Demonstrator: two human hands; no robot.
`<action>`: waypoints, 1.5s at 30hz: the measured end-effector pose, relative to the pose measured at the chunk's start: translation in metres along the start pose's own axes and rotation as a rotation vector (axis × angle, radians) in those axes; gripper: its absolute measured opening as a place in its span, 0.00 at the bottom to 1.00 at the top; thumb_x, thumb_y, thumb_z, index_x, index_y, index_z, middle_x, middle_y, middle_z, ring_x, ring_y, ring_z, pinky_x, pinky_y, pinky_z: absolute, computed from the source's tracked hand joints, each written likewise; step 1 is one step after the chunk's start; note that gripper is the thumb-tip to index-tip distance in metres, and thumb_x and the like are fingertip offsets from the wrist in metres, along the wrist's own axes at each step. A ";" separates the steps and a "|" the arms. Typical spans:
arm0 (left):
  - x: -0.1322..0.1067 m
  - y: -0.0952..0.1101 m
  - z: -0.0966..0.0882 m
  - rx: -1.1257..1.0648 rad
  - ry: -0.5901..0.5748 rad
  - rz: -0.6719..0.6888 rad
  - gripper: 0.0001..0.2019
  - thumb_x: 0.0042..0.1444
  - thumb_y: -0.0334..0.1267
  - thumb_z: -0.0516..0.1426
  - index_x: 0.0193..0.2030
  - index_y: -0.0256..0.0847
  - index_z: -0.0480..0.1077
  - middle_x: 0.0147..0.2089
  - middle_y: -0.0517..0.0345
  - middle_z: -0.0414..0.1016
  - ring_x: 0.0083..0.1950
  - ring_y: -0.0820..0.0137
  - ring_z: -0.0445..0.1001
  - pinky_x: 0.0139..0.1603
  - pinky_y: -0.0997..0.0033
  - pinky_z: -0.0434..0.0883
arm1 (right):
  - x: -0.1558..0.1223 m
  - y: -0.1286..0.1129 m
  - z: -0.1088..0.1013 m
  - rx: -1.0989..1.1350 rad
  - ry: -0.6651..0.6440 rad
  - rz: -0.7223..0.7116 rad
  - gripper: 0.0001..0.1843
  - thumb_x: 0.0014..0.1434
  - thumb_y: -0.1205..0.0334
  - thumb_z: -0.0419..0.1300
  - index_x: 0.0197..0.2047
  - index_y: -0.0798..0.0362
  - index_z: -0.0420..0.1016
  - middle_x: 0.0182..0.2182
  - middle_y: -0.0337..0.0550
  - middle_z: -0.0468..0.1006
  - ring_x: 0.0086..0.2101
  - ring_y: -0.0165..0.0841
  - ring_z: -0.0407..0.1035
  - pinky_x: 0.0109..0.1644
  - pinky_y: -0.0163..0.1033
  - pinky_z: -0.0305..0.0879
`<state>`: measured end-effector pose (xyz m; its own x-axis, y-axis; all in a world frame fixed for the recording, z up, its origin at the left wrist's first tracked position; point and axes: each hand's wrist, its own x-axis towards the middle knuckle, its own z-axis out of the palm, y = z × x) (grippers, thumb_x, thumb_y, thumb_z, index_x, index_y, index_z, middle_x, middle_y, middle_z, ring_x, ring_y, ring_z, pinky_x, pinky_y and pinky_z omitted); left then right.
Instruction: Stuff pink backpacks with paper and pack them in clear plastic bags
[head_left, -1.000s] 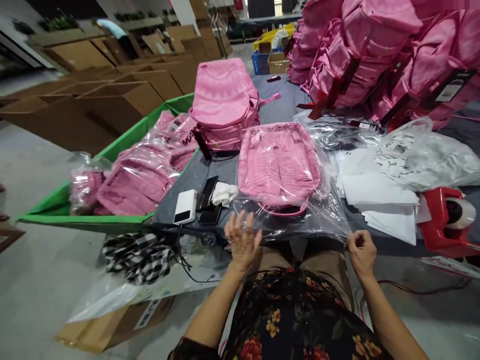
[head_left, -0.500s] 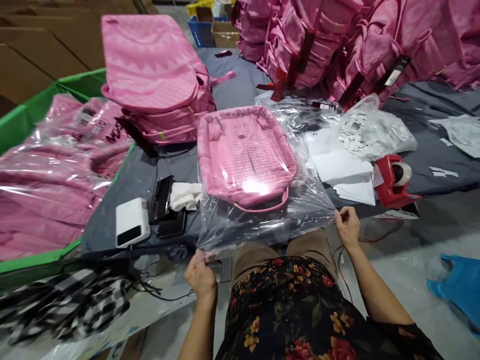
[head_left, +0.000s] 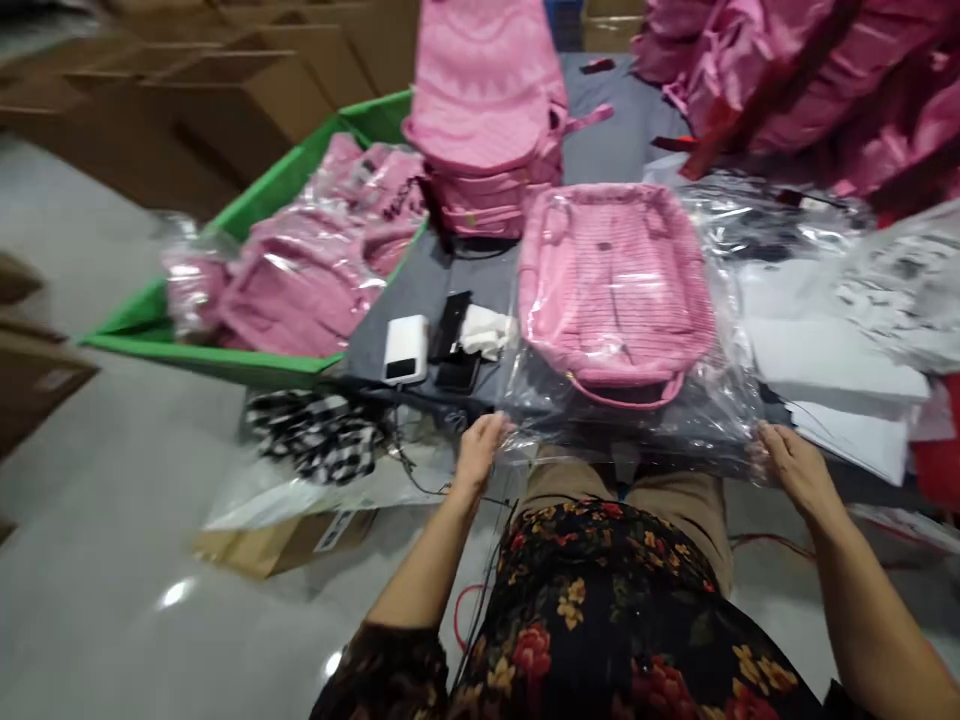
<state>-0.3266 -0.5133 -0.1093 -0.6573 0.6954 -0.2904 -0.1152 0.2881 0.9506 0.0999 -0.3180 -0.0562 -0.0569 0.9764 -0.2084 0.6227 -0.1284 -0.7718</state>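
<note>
A pink backpack [head_left: 615, 285] lies flat inside a clear plastic bag [head_left: 712, 420] on the grey table [head_left: 420, 290], straight in front of me. My left hand [head_left: 480, 450] pinches the bag's near left corner. My right hand [head_left: 791, 465] grips the bag's near right corner. Both hands sit at the table's front edge, with the bag's open end stretched between them.
A stack of bare pink backpacks [head_left: 487, 120] stands behind. The green bin [head_left: 202, 355] on the left holds bagged backpacks. A white power bank [head_left: 405, 350], phones and white sheets [head_left: 832, 365] lie on the table. A checked cloth [head_left: 315, 435] and cardboard boxes [head_left: 172, 110] are at left.
The camera swung right, so everything shifted. My left hand rose from below the table edge to the bag's left corner. My right hand keeps hold of the right corner.
</note>
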 end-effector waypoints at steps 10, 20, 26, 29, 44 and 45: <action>0.013 0.009 -0.009 0.011 0.071 0.109 0.19 0.53 0.55 0.62 0.29 0.38 0.74 0.20 0.62 0.65 0.20 0.73 0.64 0.22 0.71 0.63 | 0.015 -0.020 0.004 -0.090 0.062 -0.100 0.37 0.48 0.19 0.55 0.25 0.48 0.67 0.11 0.36 0.64 0.14 0.30 0.56 0.19 0.39 0.52; 0.028 -0.020 -0.059 0.414 0.046 0.603 0.19 0.60 0.51 0.63 0.55 0.48 0.74 0.42 0.51 0.78 0.46 0.62 0.78 0.53 0.57 0.73 | -0.007 0.041 -0.014 -0.343 0.370 -0.689 0.20 0.59 0.46 0.66 0.50 0.48 0.77 0.44 0.50 0.81 0.40 0.42 0.78 0.49 0.50 0.76; 0.031 -0.001 -0.070 0.825 -0.306 1.059 0.11 0.68 0.40 0.57 0.53 0.55 0.78 0.51 0.55 0.83 0.57 0.64 0.77 0.65 0.56 0.65 | -0.007 0.028 -0.020 -0.105 0.101 -0.749 0.14 0.67 0.49 0.60 0.40 0.47 0.83 0.40 0.45 0.84 0.43 0.41 0.79 0.54 0.50 0.76; 0.028 0.012 -0.063 0.622 -0.292 0.922 0.15 0.70 0.46 0.53 0.51 0.46 0.80 0.48 0.52 0.84 0.51 0.65 0.79 0.59 0.59 0.71 | 0.002 0.020 -0.013 0.124 0.100 -0.585 0.21 0.63 0.39 0.61 0.37 0.48 0.83 0.36 0.45 0.85 0.39 0.41 0.79 0.50 0.49 0.77; 0.041 0.067 0.021 0.642 0.236 0.838 0.21 0.65 0.55 0.55 0.52 0.41 0.73 0.53 0.43 0.78 0.57 0.53 0.71 0.66 0.49 0.57 | 0.052 -0.042 0.044 0.239 0.431 -0.274 0.28 0.59 0.31 0.53 0.34 0.49 0.70 0.16 0.32 0.62 0.17 0.30 0.56 0.25 0.38 0.57; 0.037 0.074 0.033 0.705 0.167 0.919 0.21 0.65 0.54 0.55 0.54 0.41 0.72 0.55 0.42 0.77 0.59 0.52 0.70 0.69 0.46 0.53 | 0.050 -0.042 0.045 0.257 0.431 -0.268 0.28 0.59 0.30 0.53 0.35 0.49 0.70 0.16 0.32 0.62 0.17 0.30 0.56 0.24 0.38 0.56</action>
<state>-0.3346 -0.4447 -0.0530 -0.3742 0.7521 0.5425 0.8584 0.0595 0.5096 0.0364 -0.2717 -0.0613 0.1703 0.9565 0.2368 0.4170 0.1478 -0.8968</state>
